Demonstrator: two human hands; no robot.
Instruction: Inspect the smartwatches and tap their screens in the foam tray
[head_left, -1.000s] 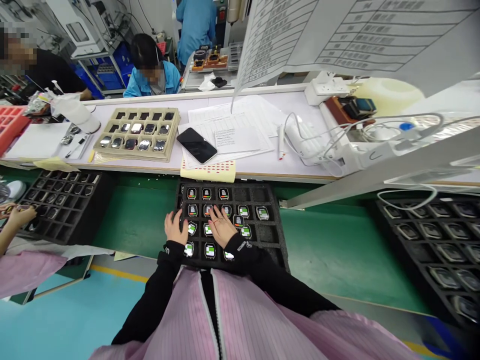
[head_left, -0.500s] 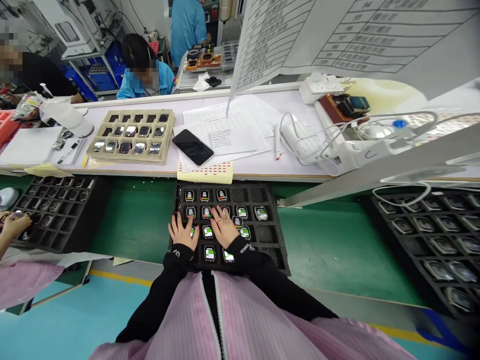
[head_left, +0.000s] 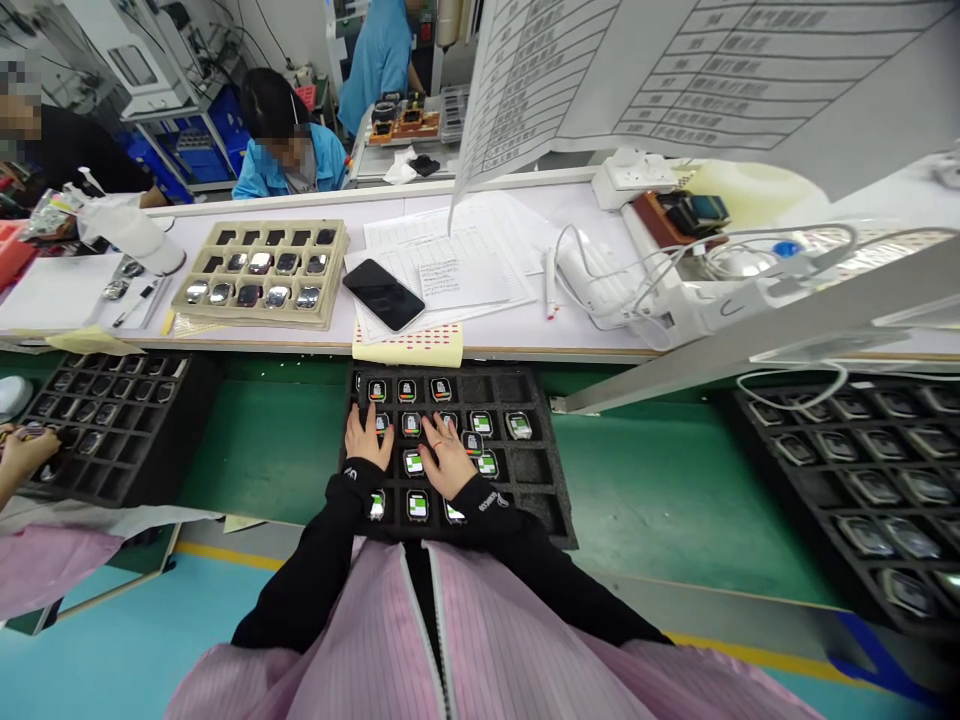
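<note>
In front of me lies a black foam tray (head_left: 536,465) with square pockets, many holding smartwatch faces with lit screens. My left hand (head_left: 367,442) rests over its left side, fingers spread, by a smartwatch (head_left: 382,424) that it partly covers. Over the middle columns is my right hand (head_left: 448,458), fingers also apart, with a smartwatch (head_left: 449,422) partly under its fingertips. Just right of that hand, a smartwatch (head_left: 472,443) sits askew across the pocket edges. Green and white screens show on a smartwatch (head_left: 418,505) in the nearest row and others beside it.
Black trays of watches stand at left (head_left: 127,430) and right (head_left: 862,470) on the green bench. A beige watch tray (head_left: 262,270), phone (head_left: 384,295) and papers lie on the shelf. A slanted metal post (head_left: 675,360) and hanging sheet are at right. A co-worker's hand (head_left: 28,452) is far left.
My left hand has moved up the tray, uncovering a green-and-white watch in the nearest row. My right hand stays nearly in place. The view has shifted slightly.
</note>
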